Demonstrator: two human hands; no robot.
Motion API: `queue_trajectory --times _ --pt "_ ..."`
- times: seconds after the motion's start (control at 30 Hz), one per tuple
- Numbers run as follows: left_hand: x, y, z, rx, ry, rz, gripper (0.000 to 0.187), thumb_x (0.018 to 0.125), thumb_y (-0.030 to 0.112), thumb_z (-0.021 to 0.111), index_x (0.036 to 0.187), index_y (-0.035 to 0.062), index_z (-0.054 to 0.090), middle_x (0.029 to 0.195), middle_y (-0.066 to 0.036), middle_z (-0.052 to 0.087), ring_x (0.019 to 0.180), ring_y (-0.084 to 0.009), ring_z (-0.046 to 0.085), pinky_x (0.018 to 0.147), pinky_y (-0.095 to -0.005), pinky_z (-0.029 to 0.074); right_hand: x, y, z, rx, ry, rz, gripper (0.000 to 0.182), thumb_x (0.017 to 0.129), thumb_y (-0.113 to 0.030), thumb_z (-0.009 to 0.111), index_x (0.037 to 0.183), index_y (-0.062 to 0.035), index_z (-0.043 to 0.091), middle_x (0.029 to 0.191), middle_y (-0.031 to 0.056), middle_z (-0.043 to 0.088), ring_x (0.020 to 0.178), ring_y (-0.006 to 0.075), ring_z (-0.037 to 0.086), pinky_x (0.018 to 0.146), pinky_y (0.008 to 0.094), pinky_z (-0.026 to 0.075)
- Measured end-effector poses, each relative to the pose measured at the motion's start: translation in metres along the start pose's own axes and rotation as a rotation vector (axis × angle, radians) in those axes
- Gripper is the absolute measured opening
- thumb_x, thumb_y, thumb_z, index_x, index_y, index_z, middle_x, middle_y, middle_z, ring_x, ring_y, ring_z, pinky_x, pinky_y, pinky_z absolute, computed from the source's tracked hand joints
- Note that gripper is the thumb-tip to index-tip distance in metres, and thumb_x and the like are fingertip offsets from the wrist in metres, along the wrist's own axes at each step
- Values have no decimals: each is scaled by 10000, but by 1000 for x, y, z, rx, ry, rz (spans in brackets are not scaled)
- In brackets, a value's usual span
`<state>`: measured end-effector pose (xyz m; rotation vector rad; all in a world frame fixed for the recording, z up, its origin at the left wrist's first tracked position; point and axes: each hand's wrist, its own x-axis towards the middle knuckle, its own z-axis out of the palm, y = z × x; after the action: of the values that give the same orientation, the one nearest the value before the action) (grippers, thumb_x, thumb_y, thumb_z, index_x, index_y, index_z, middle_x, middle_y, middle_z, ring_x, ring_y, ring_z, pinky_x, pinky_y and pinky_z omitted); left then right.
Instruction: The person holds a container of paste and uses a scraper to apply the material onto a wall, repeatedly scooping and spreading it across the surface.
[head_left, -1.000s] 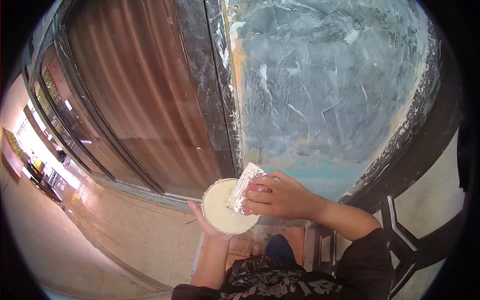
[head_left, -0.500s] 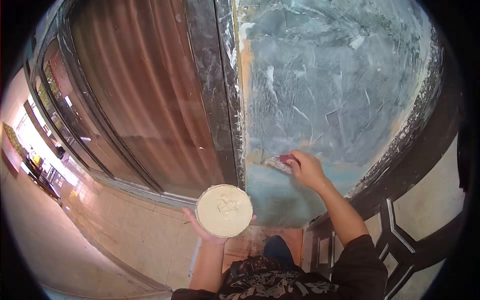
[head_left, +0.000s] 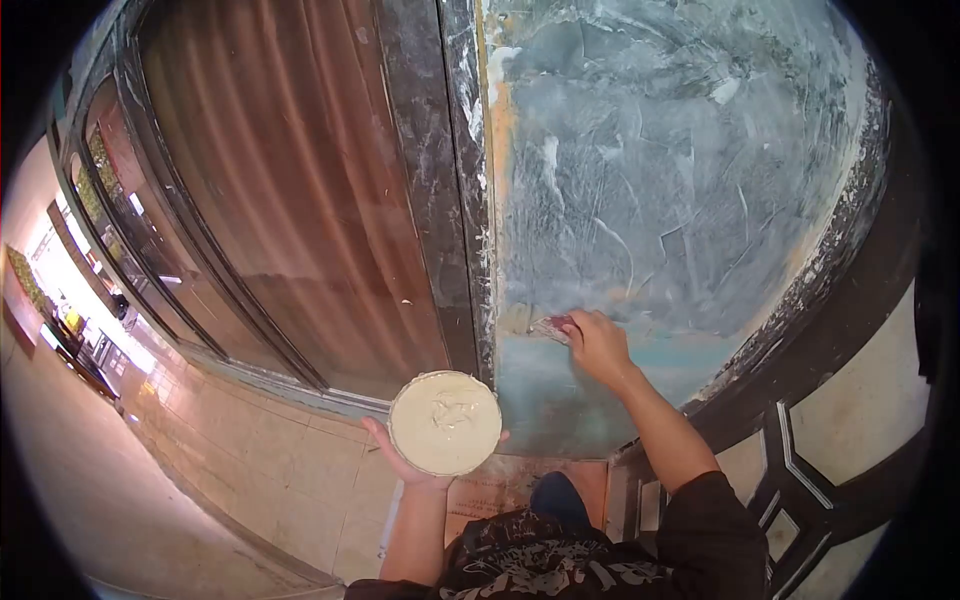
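Note:
My right hand (head_left: 598,345) is closed around the dark red handle of a putty knife (head_left: 553,326). Its blade lies against the wall (head_left: 640,200), near the lower left of the grey, smeared filler. Below that edge shows a bare, light blue-green strip. My left hand (head_left: 408,462) supports a round tub (head_left: 445,424) of cream-coloured putty from beneath, with the thumb on the left side and fingertips peeking out on the right. The putty's top is mostly smooth, with a rough dip in the middle.
A dark frame with glass and a brown curtain (head_left: 290,180) stands left of the wall. At the right is a dark door (head_left: 800,480) with pale panels. A reddish-brown board or mat (head_left: 590,482) lies on the floor by my foot, beside beige tiles (head_left: 290,470).
The putty knife and my right hand have shifted slightly left and turned, the blade staying at the wall. The tub in my left hand has barely moved.

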<state>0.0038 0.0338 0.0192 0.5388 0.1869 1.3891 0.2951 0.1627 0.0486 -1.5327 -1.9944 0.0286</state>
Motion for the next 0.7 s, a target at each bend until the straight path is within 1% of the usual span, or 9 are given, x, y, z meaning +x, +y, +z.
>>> queue_trajectory --times 0.07,0.1,0.17,0.23,0.4,0.47,0.57,0.63,0.7 --pt "2 -2 -3 -483 -13 -39 1196 735 1041 243 1623 243 309 1663 -159 299 1447 -526 366 998 -909 299 -4 0 2 13 36 -17 163 966 -221 648 1047 -81 664 901 161 700 867 400 665 733 529 519" --pt "3 -2 -6 -483 -15 -39 1196 735 1041 243 1623 243 309 1663 -159 299 1447 -526 366 998 -909 299 -7 0 5 9 57 -34 153 959 -208 650 1051 -88 668 903 151 703 877 389 665 731 526 520" --pt "5 -3 -11 -325 -33 -20 1204 735 1040 247 1622 228 309 1659 -173 297 1448 -532 362 994 -904 312 -7 1 10 4 80 -50 145 952 -195 651 1055 -95 673 905 141 706 886 378 665 729 523 521" --pt "5 -3 -13 -319 -25 -21 1200 739 1038 247 1619 225 314 1657 -176 299 1449 -533 360 994 -905 310 -7 -1 14 -26 11 -39 153 945 -184 656 1071 -102 680 919 128 711 907 364 664 735 518 523" --pt "4 1 -8 -345 -61 -15 1190 751 1030 240 1613 212 321 1646 -186 316 1443 -533 372 989 -907 319 2 -7 -1 -11 37 2 157 951 -197 656 1079 -109 682 944 129 709 917 363 663 739 517 521" --pt "1 1 -7 -273 8 2 1196 755 1027 235 1610 196 324 1638 -194 326 1431 -534 389 983 -906 330 -1 -9 -2 13 40 19 156 953 -200 654 1079 -111 683 948 131 708 920 363 663 739 517 520" --pt "-2 1 -9 -148 57 23 1207 752 1029 228 1608 184 326 1635 -201 327 1426 -536 395 981 -904 338 -6 -4 9 26 109 -74 128 959 -162 647 1066 -99 677 909 129 709 917 365 658 689 549 509" --pt "-4 1 -10 -163 43 8 1204 755 1028 225 1606 183 330 1635 -199 329 1427 -536 394 981 -905 336 -4 -5 15 -49 22 -11 113 954 -155 648 1046 -95 676 899 131 701 915 369 655 698 548 507" --pt "-6 0 -10 -234 20 18 1195 763 1023 218 1606 183 329 1637 -188 331 1433 -536 384 981 -906 329 0 -5 9 -24 67 -4 103 954 -155 648 1034 -93 670 903 124 702 917 368 656 706 547 508"
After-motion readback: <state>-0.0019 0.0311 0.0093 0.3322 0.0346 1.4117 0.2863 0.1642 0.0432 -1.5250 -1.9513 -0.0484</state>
